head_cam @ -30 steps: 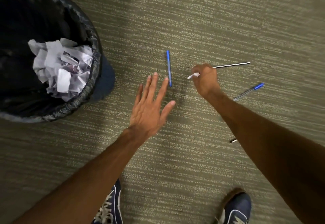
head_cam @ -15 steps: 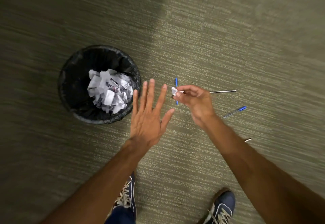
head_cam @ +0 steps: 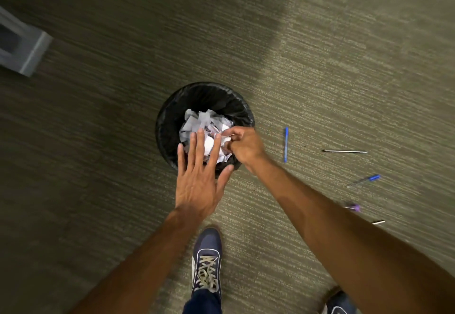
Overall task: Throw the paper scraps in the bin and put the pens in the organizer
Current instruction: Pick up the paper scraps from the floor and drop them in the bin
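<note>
The carpet (head_cam: pixel 344 79) carries 1 bin (head_cam: pixel 172 121), lined black and part-filled with crumpled scraps (head_cam: pixel 204 121). Above its near rim the left hand (head_cam: pixel 199 183) is flat, fingers spread, grasping nothing. The right hand (head_cam: pixel 243 145) is over the bin's right side, fingers curled; a white bit shows at its fingertips, though I cannot tell a held scrap from the pile. Scraps are light, soft and crush easily; any pinch would do. To the bin's right lie about 5 pens or pen parts: blue pen (head_cam: pixel 286 144), thin rod (head_cam: pixel 344 151), capped pen (head_cam: pixel 364 180), purple piece (head_cam: pixel 354 207), short stub (head_cam: pixel 378 222). Stiff, slim, likely to roll; grip mid-barrel.
</note>
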Available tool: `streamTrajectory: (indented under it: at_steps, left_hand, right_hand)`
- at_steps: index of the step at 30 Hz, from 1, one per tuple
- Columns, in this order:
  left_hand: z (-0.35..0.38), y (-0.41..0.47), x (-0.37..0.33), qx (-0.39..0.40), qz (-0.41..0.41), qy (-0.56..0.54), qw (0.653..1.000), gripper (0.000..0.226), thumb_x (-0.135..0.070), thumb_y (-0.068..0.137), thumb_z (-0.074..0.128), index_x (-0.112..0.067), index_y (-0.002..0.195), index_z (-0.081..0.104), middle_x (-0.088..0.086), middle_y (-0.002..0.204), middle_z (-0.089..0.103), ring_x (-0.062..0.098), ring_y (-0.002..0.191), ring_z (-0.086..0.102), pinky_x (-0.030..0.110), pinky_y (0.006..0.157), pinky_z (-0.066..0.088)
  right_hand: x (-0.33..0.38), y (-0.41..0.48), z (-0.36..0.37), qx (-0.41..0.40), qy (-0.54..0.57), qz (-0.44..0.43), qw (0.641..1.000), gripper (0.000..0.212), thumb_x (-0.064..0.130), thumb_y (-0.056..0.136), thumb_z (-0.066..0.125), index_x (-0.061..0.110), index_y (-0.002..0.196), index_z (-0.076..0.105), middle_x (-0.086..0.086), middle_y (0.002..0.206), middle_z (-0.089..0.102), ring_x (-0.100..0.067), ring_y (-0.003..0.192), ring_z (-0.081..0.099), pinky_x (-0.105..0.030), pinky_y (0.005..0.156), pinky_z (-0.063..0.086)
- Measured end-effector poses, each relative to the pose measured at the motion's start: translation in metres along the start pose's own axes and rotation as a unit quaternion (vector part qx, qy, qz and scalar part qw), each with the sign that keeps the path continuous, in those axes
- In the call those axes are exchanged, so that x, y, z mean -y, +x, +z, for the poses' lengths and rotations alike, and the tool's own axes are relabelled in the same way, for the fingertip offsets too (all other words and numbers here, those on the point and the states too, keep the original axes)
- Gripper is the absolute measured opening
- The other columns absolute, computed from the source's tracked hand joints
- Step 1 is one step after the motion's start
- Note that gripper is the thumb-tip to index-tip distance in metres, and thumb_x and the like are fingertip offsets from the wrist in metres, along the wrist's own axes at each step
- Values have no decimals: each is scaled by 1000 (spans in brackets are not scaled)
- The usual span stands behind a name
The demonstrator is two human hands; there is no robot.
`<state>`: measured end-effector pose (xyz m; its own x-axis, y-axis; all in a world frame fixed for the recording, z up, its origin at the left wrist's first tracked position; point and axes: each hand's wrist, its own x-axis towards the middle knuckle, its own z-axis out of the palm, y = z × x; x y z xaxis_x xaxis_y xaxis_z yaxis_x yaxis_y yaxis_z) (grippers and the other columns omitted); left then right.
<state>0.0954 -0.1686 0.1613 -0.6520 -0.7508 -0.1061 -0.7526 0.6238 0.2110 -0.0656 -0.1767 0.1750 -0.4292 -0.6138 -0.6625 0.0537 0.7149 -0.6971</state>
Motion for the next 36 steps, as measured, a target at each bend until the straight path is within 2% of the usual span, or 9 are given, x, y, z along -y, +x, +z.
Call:
streamTrajectory:
  at_steps: [4,7,10,14,17,25,29,31,36]
  left_hand:
    - [-3,0,9,11,-19,-9,1000,71,-61,104,18,-24,163,5,16,171,-1,29,158,-4,56,126,6]
    - [-5,-1,7,21,-16,-9,1000,72,-60,103,19,-23,163,5,16,171,-1,30,158,-3,57,126,7]
    - [-8,0,-2,25,-9,-16,1000,72,-61,103,21,-24,163,6,17,171,1,30,158,1,56,126,8]
    - [-9,1,-30,27,17,-19,999,72,-60,104,21,-22,163,8,17,171,3,31,158,3,56,126,11]
    - [-7,-1,-59,32,42,-35,998,70,-58,104,22,-22,163,9,15,171,3,31,158,2,56,125,16]
    - [26,-19,-163,114,127,-59,984,66,-56,106,15,-27,163,0,9,172,2,28,158,4,57,124,17]
    - [69,-39,-211,158,152,-65,973,65,-57,105,11,-28,163,0,10,172,2,29,158,2,56,126,14]
    - [96,-47,-231,172,159,-73,970,65,-56,105,12,-29,162,-1,9,172,0,28,158,0,55,126,13]
    - [168,-57,-265,202,164,-89,961,65,-54,105,18,-31,162,-5,8,172,-6,27,158,-3,53,127,10]
  right_hand:
    - [3,7,8,9,0,2,1000,50,-15,84,56,9,126,66,-16,109,71,-40,102,70,-53,89,57]
    - [8,-2,3,6,44,5,999,44,-17,88,52,7,121,69,0,110,62,-35,109,69,-50,92,58]
    - [11,-21,-13,-16,98,-9,995,36,-17,91,47,-1,113,70,-5,101,67,-40,102,71,-52,89,58]
    - [-2,-50,-49,-52,139,-16,989,30,-14,94,47,-3,112,69,-14,107,70,-28,88,72,-35,75,64]
    - [-29,-71,-81,-79,127,-26,988,24,-10,95,51,-2,111,67,-13,109,68,-25,78,68,-41,70,60]
    - [-161,-116,-175,-145,146,0,979,20,-16,92,54,-11,109,63,-22,90,61,-22,58,59,-25,50,50]
    - [-252,-118,-215,-210,185,64,958,16,-18,93,50,-10,102,61,-14,72,55,-6,42,55,-17,41,43]
    - [-303,-112,-234,-246,185,116,945,11,-11,94,54,-5,98,62,-15,72,57,-7,44,56,-20,45,45]
    - [-418,-81,-267,-263,146,247,921,14,15,91,64,4,99,69,-17,93,73,-29,78,70,-43,76,61]
